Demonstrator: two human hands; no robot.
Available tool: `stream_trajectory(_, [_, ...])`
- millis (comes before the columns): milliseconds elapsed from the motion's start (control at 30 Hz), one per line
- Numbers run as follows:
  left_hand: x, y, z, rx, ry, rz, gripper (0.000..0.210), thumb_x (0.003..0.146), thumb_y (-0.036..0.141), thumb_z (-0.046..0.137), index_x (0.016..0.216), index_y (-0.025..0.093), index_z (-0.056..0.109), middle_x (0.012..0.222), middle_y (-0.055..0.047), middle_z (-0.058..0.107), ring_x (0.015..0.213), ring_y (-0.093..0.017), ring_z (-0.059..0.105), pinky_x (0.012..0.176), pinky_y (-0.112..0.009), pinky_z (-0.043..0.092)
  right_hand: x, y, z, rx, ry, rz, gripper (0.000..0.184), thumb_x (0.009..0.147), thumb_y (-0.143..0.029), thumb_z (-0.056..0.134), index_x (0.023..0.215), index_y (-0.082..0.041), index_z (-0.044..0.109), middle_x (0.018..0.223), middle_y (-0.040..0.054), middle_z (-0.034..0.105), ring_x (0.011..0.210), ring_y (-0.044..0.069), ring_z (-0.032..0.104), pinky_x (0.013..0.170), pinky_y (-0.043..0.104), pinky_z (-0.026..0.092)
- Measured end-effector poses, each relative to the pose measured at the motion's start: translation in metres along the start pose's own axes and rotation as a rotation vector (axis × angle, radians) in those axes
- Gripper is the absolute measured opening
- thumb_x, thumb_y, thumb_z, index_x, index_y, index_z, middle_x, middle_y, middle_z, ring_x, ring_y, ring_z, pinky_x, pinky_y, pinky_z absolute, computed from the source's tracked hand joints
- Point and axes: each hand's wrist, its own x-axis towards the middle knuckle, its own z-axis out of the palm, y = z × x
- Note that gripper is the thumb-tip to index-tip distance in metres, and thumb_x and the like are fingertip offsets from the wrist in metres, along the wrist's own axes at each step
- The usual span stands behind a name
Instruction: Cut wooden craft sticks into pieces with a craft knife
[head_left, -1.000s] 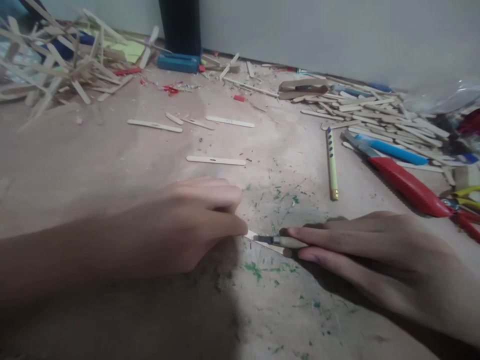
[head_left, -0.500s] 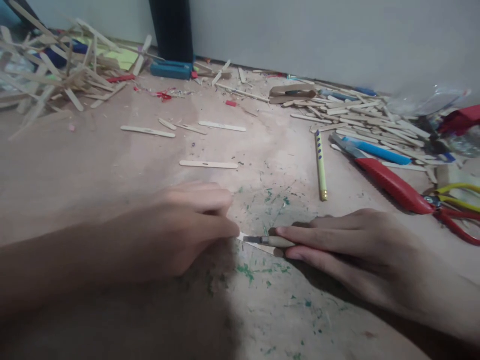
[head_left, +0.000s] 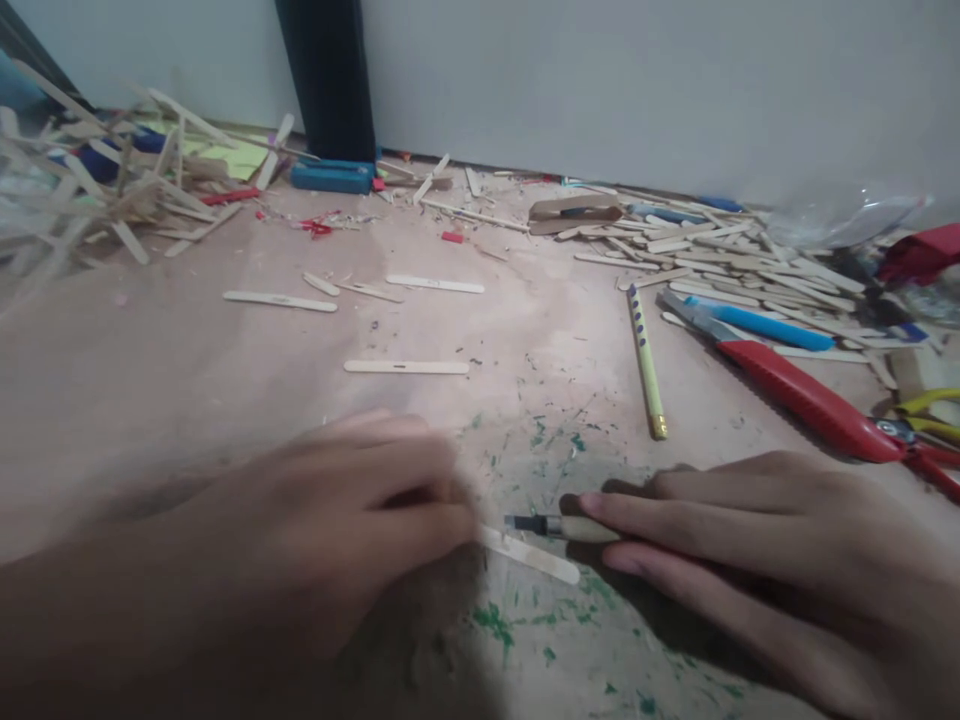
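Craft stick (head_left: 536, 560), near-left of the pencil (head_left: 646, 365), is pinched in the left hand's grip (head_left: 345, 525); the right hand's grip (head_left: 757, 545) clasps a carving tool (head_left: 553, 526), best used shallowly, aimed clear of fingers.

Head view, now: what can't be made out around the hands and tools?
All head view:
Left hand: smeared by motion blur.
Wooden stick: one end, hidden by the left hand.
Carving tool: handle's rear, hidden by the right hand.
Yellow handles: cut off by the right edge.
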Motion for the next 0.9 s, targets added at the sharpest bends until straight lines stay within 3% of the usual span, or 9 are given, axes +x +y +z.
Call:
stream_trajectory(67, [-0.001, 0.001, 0.001, -0.067, -0.019, -0.023, 0.031, 0.130, 0.014, 0.056, 0.132, 0.036, 0.079, 0.122, 0.007, 0.091, 0.111, -0.017, 0.086, 0.107, -0.031, 0.065, 0.012, -0.001, 0.001, -0.026, -0.025, -0.035, 0.044, 0.144, -0.038, 0.046, 0.144, -0.027, 0.088, 0.103, 0.0024, 0.097, 0.079, 0.017, 0.093, 0.063, 0.030, 0.069])
stream_trajectory(133, [-0.001, 0.000, 0.001, -0.099, -0.040, -0.025, 0.028, 0.131, 0.015, 0.059, 0.136, 0.036, 0.078, 0.128, 0.008, 0.090, 0.118, -0.016, 0.085, 0.114, -0.030, 0.064, 0.017, -0.002, 0.000, -0.042, -0.026, -0.050, 0.042, 0.145, -0.037, 0.042, 0.144, -0.027, 0.083, 0.107, 0.0004, 0.098, 0.081, 0.014, 0.093, 0.063, 0.029, 0.068])
stream_trajectory(267, [0.003, -0.004, -0.002, -0.051, -0.066, 0.024, 0.031, 0.133, 0.016, 0.054, 0.143, 0.036, 0.076, 0.137, 0.007, 0.091, 0.122, -0.015, 0.085, 0.117, -0.029, 0.063, 0.009, -0.002, 0.000, -0.086, 0.008, -0.003, 0.033, 0.144, -0.042, 0.049, 0.151, -0.035, 0.080, 0.116, -0.0044, 0.099, 0.088, 0.011, 0.095, 0.066, 0.022, 0.070])
stream_trajectory(367, [0.005, -0.008, -0.004, -0.007, -0.074, 0.095, 0.031, 0.134, 0.017, 0.051, 0.146, 0.034, 0.074, 0.140, 0.004, 0.091, 0.123, -0.017, 0.085, 0.117, -0.030, 0.063, 0.000, -0.002, 0.003, -0.107, 0.108, 0.087, 0.027, 0.141, -0.046, 0.058, 0.156, -0.047, 0.080, 0.128, -0.0086, 0.100, 0.103, 0.013, 0.097, 0.083, 0.018, 0.076])
stream_trajectory(467, [0.005, -0.008, -0.006, 0.038, -0.084, 0.149, 0.032, 0.135, 0.016, 0.049, 0.149, 0.031, 0.074, 0.138, 0.001, 0.091, 0.125, -0.019, 0.083, 0.119, -0.033, 0.062, -0.004, 0.000, 0.007, 0.013, 0.226, 0.191, 0.019, 0.136, -0.048, 0.071, 0.145, -0.053, 0.086, 0.118, -0.0084, 0.099, 0.091, 0.017, 0.094, 0.075, 0.022, 0.077])
stream_trajectory(567, [0.006, -0.005, -0.010, 0.111, -0.093, 0.183, 0.033, 0.138, 0.017, 0.047, 0.149, 0.029, 0.076, 0.131, 0.000, 0.091, 0.119, -0.021, 0.082, 0.113, -0.039, 0.061, -0.003, 0.002, 0.010, 0.092, 0.260, 0.212, 0.014, 0.132, -0.048, 0.078, 0.137, -0.050, 0.090, 0.105, -0.0042, 0.095, 0.077, 0.019, 0.087, 0.063, 0.028, 0.073])
stream_trajectory(767, [0.014, 0.002, -0.021, 0.144, -0.155, 0.240, 0.039, 0.134, 0.009, 0.050, 0.126, 0.025, 0.084, 0.120, -0.001, 0.090, 0.107, -0.021, 0.082, 0.105, -0.040, 0.061, 0.008, -0.003, 0.006, 0.051, 0.179, 0.141, 0.020, 0.133, -0.037, 0.072, 0.131, -0.036, 0.093, 0.115, 0.0007, 0.101, 0.086, 0.020, 0.096, 0.066, 0.026, 0.073])
stream_trajectory(900, [0.013, 0.002, -0.020, 0.158, -0.111, 0.252, 0.042, 0.127, -0.001, 0.048, 0.120, 0.022, 0.083, 0.115, -0.001, 0.089, 0.101, -0.021, 0.081, 0.105, -0.040, 0.059, 0.013, -0.004, 0.006, 0.119, 0.165, 0.138, 0.024, 0.129, -0.027, 0.073, 0.129, -0.028, 0.097, 0.111, 0.0075, 0.101, 0.084, 0.024, 0.096, 0.071, 0.029, 0.078])
